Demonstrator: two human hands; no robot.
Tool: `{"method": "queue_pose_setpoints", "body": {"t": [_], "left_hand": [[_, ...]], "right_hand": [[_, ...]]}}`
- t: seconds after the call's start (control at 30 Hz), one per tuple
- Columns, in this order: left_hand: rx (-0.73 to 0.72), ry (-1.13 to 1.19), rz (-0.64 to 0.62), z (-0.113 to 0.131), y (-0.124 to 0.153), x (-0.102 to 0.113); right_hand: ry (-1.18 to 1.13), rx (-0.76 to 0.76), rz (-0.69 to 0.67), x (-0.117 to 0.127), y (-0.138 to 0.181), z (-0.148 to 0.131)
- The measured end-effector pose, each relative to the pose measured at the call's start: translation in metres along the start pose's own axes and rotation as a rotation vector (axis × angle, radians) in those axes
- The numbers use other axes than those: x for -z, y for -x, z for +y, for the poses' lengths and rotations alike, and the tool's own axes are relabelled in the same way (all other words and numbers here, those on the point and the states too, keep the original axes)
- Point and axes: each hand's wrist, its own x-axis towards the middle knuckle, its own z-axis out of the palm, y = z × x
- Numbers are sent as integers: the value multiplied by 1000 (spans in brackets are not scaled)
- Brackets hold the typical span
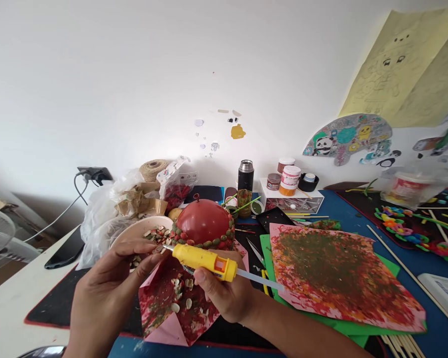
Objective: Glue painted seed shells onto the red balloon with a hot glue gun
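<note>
My right hand (pixel 229 293) is wrapped round a yellow hot glue gun (pixel 197 259), a translucent glue stick (pixel 259 280) sticking out of its back. The metal nozzle points left, at the fingertips of my left hand (pixel 108 283). Thumb and fingers there pinch a small piece, mostly hidden, that looks like a pistachio shell. Behind the hands sits a red balloon (pixel 205 221) ringed with red and green painted shells (pixel 214 243). To its left, a pale bowl (pixel 134 227) holds more shells. Loose shells (pixel 188 303) lie on paint-smeared pink paper (pixel 171 332) below my hands.
Another paint-covered sheet (pixel 332 273) lies on green paper at right. A black thermos (pixel 245 186) and paint jars (pixel 291 176) on a small drawer box (pixel 313 201) stand behind. Plastic bags (pixel 104 219) and a twine roll (pixel 154 169) are at left, wooden sticks (pixel 406 271) at right.
</note>
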Motion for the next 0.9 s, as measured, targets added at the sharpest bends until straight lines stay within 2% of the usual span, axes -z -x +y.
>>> {"method": "queue_pose_setpoints", "body": {"t": [0.4, 0.6, 0.9], "left_hand": [[23, 61, 21, -5, 2, -2], [42, 91, 37, 0, 1, -4], [71, 94, 42, -4, 1, -2]], "right_hand": [[71, -43, -25, 1, 0, 1], [95, -48, -34, 1, 1, 0], [54, -17, -23, 0, 1, 0]]}}
